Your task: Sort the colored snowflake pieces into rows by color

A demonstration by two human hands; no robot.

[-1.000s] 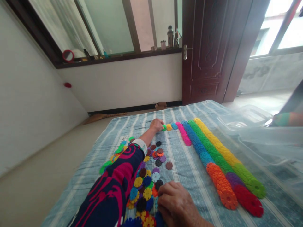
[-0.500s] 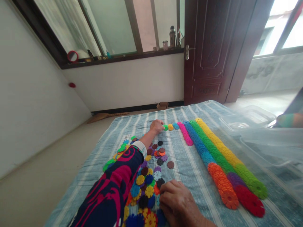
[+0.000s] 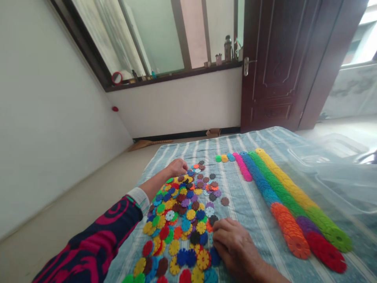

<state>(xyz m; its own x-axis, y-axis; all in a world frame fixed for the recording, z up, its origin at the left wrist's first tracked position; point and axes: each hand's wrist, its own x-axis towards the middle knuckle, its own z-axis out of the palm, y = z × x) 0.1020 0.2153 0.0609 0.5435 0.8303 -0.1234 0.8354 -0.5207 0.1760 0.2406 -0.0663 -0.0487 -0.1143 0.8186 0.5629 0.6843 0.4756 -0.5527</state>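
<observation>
A loose pile of notched plastic discs in many colours (image 3: 185, 225) lies on the striped cloth. At the pile's far left edge is my left hand (image 3: 178, 167), its fingers curled down by a blue disc; what they hold, if anything, is hidden. My right hand (image 3: 234, 243) rests at the pile's right side with fingers bent together, beside a black disc and a dark blue one. Overlapping discs form long rows on the right: yellow (image 3: 282, 182), green (image 3: 272, 182), blue (image 3: 256, 173), with a short pink row (image 3: 243, 167). A single green disc (image 3: 218, 158) ends the line at the far side.
The striped blue cloth (image 3: 206, 147) covers the surface under the discs. A clear plastic container (image 3: 338, 173) stands at the right. Beyond are a dark red door (image 3: 273, 78) and a window ledge with a flask (image 3: 227, 49).
My left hand has left the green disc at the end of the far line and moved back to the pile. My right hand stays beside the pile. The view has turned slightly left.
</observation>
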